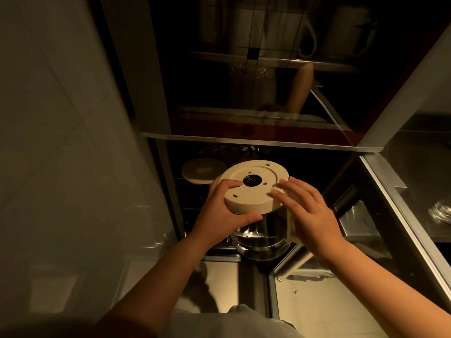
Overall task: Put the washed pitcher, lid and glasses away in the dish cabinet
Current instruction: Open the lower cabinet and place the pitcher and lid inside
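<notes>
Both hands hold the inverted glass pitcher at the cabinet shelf: left hand curls round its cream base, right hand lies nearly flat, fingers on the base rim. Probably heavy, slick, fragile glass; the base and handle seem the safest grips. Behind it, the lid lies on the shelf.

Up above the hands, white jugs sit on a shelf behind dark glass. Left of the hands there's a tiled wall. Far out to the right of the hands, a small glass bowl sits on a steel table.
</notes>
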Action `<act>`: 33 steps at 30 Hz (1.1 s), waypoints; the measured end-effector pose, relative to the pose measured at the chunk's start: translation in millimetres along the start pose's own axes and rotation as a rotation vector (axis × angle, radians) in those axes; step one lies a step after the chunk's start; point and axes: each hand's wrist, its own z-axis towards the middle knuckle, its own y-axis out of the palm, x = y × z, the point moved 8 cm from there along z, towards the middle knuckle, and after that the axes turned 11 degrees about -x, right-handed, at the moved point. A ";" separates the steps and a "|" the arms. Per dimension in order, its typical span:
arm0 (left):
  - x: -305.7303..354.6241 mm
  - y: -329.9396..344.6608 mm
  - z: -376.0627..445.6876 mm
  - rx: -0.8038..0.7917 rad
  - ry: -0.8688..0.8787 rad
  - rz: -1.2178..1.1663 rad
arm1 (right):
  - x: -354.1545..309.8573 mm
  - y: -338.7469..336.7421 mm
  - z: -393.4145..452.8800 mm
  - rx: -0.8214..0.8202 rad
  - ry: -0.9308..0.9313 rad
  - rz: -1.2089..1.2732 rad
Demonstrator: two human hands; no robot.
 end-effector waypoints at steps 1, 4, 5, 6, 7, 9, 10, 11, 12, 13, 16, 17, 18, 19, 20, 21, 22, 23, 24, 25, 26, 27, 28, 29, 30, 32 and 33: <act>-0.3 0.2 0.1 -0.004 -0.002 0.006 | 0.6 2.1 -0.2 -0.024 0.011 0.007; 1.0 1.0 2.6 -0.032 -0.015 0.054 | 2.4 9.4 -3.7 -0.058 0.054 0.025; 2.4 1.7 3.9 -0.045 -0.011 0.080 | 3.0 12.3 -5.6 -0.058 0.069 0.033; 3.7 2.3 5.1 -0.059 -0.005 0.105 | 3.2 15.0 -7.5 -0.059 0.078 0.038; 5.1 3.2 6.0 -0.072 -0.001 0.128 | 3.2 18.1 -9.0 -0.063 0.079 0.037; 6.9 6.0 7.7 -0.094 0.009 0.163 | 3.9 23.1 -11.9 -0.064 0.057 0.019; 8.0 7.8 8.6 -0.102 0.020 0.175 | 4.4 24.9 -13.4 -0.061 0.040 0.009; 8.9 9.4 9.8 -0.108 0.031 0.186 | 5.0 26.1 -14.9 -0.054 0.021 -0.001; 9.5 11.0 11.3 -0.114 0.038 0.196 | 5.6 26.7 -16.2 -0.042 0.001 -0.013; 10.3 12.3 12.6 -0.121 0.043 0.206 | 6.0 26.6 -17.2 -0.028 -0.018 -0.023; 13.0 13.2 17.5 -0.132 0.059 0.235 | 6.0 21.3 -15.7 0.029 -0.054 -0.043; 13.9 12.8 19.5 -0.133 0.066 0.240 | 5.7 18.5 -13.7 0.047 -0.074 -0.054; 14.9 12.3 20.9 -0.131 0.073 0.242 | 5.2 16.1 -11.4 0.055 -0.098 -0.067; 15.7 11.9 22.4 -0.128 0.082 0.242 | 5.0 14.2 -9.2 0.055 -0.122 -0.077; 16.0 12.1 24.1 -0.126 0.089 0.241 | 5.7 12.5 -7.5 0.055 -0.139 -0.082; 16.1 12.3 25.9 -0.123 0.095 0.238 | 6.9 10.9 -6.0 0.054 -0.150 -0.083; 15.9 12.1 27.2 -0.118 0.099 0.235 | 8.4 10.1 -4.8 0.052 -0.156 -0.083; 15.5 11.3 28.6 -0.113 0.101 0.232 | 9.4 9.6 -3.4 0.051 -0.160 -0.084; 15.2 10.4 29.7 -0.113 0.100 0.228 | 9.9 10.0 -1.8 0.052 -0.160 -0.084; 15.0 9.5 31.0 -0.115 0.098 0.228 | 10.6 11.3 -1.1 0.056 -0.156 -0.086; 15.3 8.9 32.6 -0.121 0.097 0.234 | 11.5 12.9 -0.8 0.064 -0.146 -0.088; 15.6 8.2 34.3 -0.129 0.097 0.245 | 12.8 15.3 -1.2 0.074 -0.134 -0.086; 16.9 8.1 35.6 -0.138 0.098 0.260 | 14.1 17.9 -2.2 0.086 -0.122 -0.078; 18.8 8.4 37.3 -0.146 0.105 0.276 | 15.2 19.8 -3.3 0.103 -0.110 -0.069; 20.4 8.8 39.2 -0.155 0.110 0.292 | 16.6 21.4 -4.3 0.124 -0.100 -0.062; 21.3 9.9 43.3 -0.168 0.104 0.316 | 20.6 25.3 -5.2 0.151 -0.083 -0.054; 20.9 10.5 45.2 -0.174 0.099 0.322 | 22.3 27.2 -5.2 0.158 -0.076 -0.051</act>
